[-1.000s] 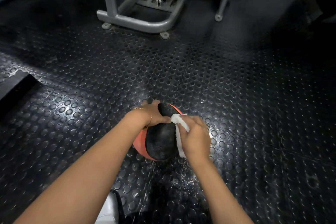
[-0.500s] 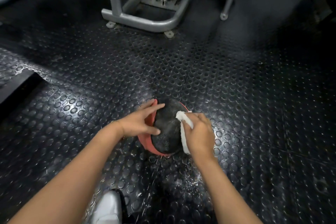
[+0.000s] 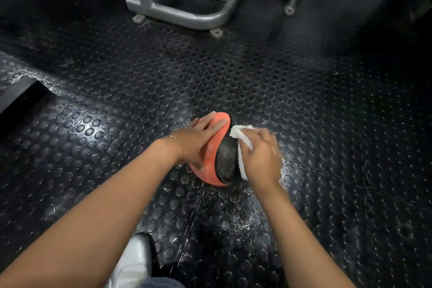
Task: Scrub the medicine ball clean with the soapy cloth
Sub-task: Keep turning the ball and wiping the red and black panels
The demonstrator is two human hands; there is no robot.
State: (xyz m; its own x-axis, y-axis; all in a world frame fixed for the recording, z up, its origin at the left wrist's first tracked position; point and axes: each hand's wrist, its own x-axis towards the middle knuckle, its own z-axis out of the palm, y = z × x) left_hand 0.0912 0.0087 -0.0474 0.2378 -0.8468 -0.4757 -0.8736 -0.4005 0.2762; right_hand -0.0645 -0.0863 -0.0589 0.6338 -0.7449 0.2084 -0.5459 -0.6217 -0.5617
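A red-and-black medicine ball [image 3: 218, 159] sits on the studded black rubber floor, wet and speckled with suds. My left hand [image 3: 198, 140] lies flat on its red left side, fingers straight and spread over the top, thumb low on the front. My right hand [image 3: 260, 155] grips a white soapy cloth [image 3: 240, 138] and presses it against the ball's right side, over the black panel. The cloth's far corner sticks out above my fingers; its lower part runs down along the ball under my palm.
The grey steel frame of a gym machine [image 3: 177, 11] stands on the floor beyond the ball. A dark step or mat edge [image 3: 16, 96] lies at the left. Water and foam [image 3: 236, 220] spatter the floor near me. My white shoe [image 3: 133, 262] is at the bottom.
The ball has turned, so more red now faces up at the left. My left hand slid from the black panel onto the red side; my right hand keeps the cloth against the right side.
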